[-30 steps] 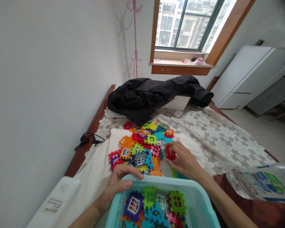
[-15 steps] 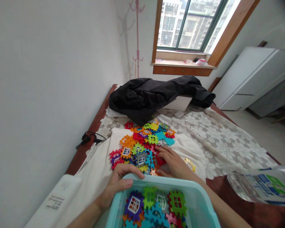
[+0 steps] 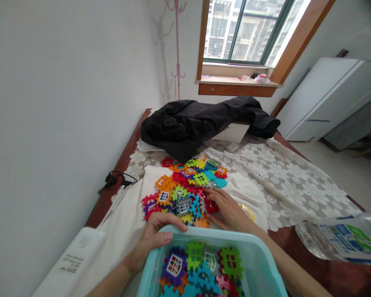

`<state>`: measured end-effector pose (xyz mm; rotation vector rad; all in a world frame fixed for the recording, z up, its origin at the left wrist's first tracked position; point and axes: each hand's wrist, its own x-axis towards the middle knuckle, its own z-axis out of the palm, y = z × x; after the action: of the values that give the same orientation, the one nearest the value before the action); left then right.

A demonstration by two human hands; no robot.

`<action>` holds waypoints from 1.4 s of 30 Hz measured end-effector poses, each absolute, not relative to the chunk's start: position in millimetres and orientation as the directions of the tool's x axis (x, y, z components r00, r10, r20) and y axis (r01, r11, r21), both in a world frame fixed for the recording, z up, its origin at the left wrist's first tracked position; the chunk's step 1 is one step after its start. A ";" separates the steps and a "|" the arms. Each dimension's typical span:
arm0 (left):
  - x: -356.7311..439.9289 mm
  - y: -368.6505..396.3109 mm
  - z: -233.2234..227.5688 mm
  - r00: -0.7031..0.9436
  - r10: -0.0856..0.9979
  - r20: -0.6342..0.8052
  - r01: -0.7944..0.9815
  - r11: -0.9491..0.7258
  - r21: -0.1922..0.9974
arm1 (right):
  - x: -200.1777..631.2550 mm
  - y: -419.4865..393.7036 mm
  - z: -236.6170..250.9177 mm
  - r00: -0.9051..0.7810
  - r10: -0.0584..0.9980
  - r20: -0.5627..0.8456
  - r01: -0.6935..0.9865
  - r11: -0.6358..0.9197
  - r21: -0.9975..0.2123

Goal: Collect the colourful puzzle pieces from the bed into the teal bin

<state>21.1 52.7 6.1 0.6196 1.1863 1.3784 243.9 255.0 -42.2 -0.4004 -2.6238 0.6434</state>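
My left hand [image 3: 156, 237] grips the far left rim of a pale turquoise plastic bin [image 3: 222, 233], with the thumb inside and the fingers over the outside. Inside the bin lie several toothed plastic building blocks, among them a purple one with a white window [image 3: 174, 265] and a green one [image 3: 231, 264]. Beyond the rim, a heap of bright interlocking blocks [image 3: 177, 193] is spread on white cloth. At the heap's right edge my right hand [image 3: 230, 210] curls its fingers and thumb around a red block [image 3: 211, 205]. An orange block [image 3: 201, 222] lies just below the thumb.
A yellow block [image 3: 246, 212] lies apart on the white cloth [image 3: 126, 231]. Black fabric [image 3: 198, 123] covers a white box behind the heap. A clear bottle [image 3: 343, 237] stands at right. A white box-like item [image 3: 71, 260] and a black cable [image 3: 111, 179] are at left.
My right hand has shifted slightly right, with the red block between its fingers. An orange block beside its thumb shows more fully. My left hand stays on the bin rim.
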 end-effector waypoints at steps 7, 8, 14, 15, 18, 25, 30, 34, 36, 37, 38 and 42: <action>21.2 53.2 8.3 -0.188 0.944 -0.272 -0.420 0.174 0.891 | 243.2 255.4 -45.3 -0.850 0.412 0.327 0.208 0.834 -0.511; 20.9 53.3 7.2 -0.192 0.943 -0.270 -0.417 0.170 0.893 | 243.1 255.4 -45.5 -0.852 0.411 0.324 0.206 0.833 -0.513; 19.6 54.1 2.0 -0.174 0.957 -0.231 -0.412 0.142 0.900 | 243.5 254.8 -43.8 -0.846 0.418 0.331 0.216 0.836 -0.504; 20.1 53.9 2.9 -0.178 0.954 -0.242 -0.416 0.150 0.897 | 243.5 254.9 -43.4 -0.852 0.409 0.327 0.210 0.839 -0.502; 22.2 52.8 7.1 -0.188 0.943 -0.276 -0.428 0.175 0.887 | 244.0 255.5 -42.7 -0.859 0.404 0.316 0.202 0.833 -0.515; 17.5 54.1 -5.8 -0.168 0.965 -0.204 -0.416 0.118 0.902 | 244.0 255.3 -40.6 -0.861 0.394 0.320 0.191 0.836 -0.515; 14.1 54.1 -13.9 -0.173 0.967 -0.188 -0.402 0.105 0.910 | 244.9 256.9 -36.0 -0.890 0.367 0.269 0.189 0.836 -0.515; 16.6 53.0 -8.3 -0.172 0.962 -0.213 -0.417 0.125 0.900 | 249.3 259.3 -31.4 -0.886 0.407 0.222 0.218 0.789 -0.575; 17.3 52.7 -6.6 -0.174 0.960 -0.222 -0.421 0.131 0.897 | 251.3 260.3 -30.8 -0.879 0.438 0.188 0.244 0.752 -0.612; 17.3 52.7 -6.6 -0.179 0.958 -0.225 -0.420 0.132 0.898 | 252.0 260.7 -31.1 -0.872 0.456 0.177 0.256 0.734 -0.629; 17.1 52.7 -7.2 -0.184 0.957 -0.225 -0.415 0.132 0.900 | 252.5 261.1 -31.6 -0.865 0.472 0.172 0.263 0.717 -0.646; 15.2 52.5 -13.3 -0.179 0.962 -0.205 -0.404 0.118 0.907 | 252.6 262.5 -33.3 -0.833 0.524 0.179 0.272 0.668 -0.693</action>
<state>15.2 52.5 -13.3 0.6795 1.1306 1.4017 252.6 262.5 -33.3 -0.6271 -2.5206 0.9623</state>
